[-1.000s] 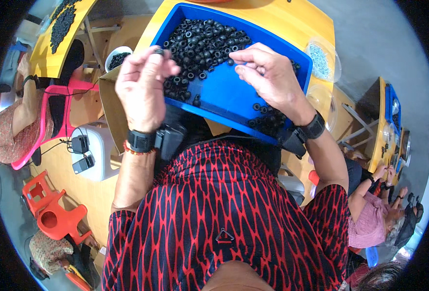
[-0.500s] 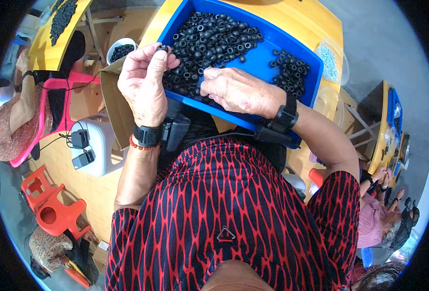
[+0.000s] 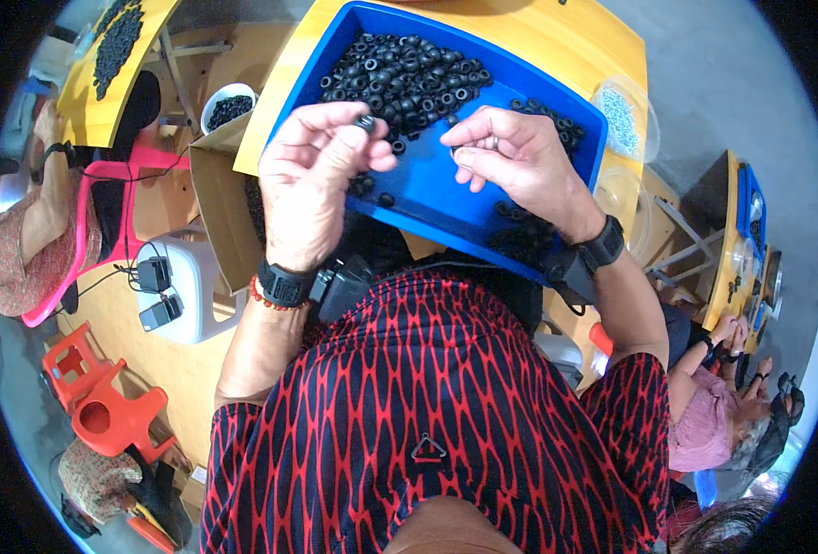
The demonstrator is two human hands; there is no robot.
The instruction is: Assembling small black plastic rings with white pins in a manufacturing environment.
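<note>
My left hand (image 3: 312,180) is closed in a pinch over the left side of a blue tray (image 3: 427,189). Between its thumb and fingers sits a small black ring-shaped piece (image 3: 364,122), like a rubber grommet. To its right, my right hand (image 3: 533,171) hovers above the tray, thumb and forefinger pinched on a small dark piece (image 3: 456,150), mostly hidden by the fingertips. A heap of similar black ring pieces (image 3: 409,78) lies at the tray's far left, with smaller clusters at its right side and near right corner.
The tray rests on a yellow table (image 3: 284,88). Right of it stands a clear tub of pale blue bits (image 3: 618,120). A cardboard box (image 3: 224,198) and a white bucket of black pieces (image 3: 230,106) are at left. Other people sit at tables on both sides.
My right hand has lifted from the pieces and moved right, now pinching a small dark one. My left hand has shifted right with its piece. Pieces at the tray's near side have thinned.
</note>
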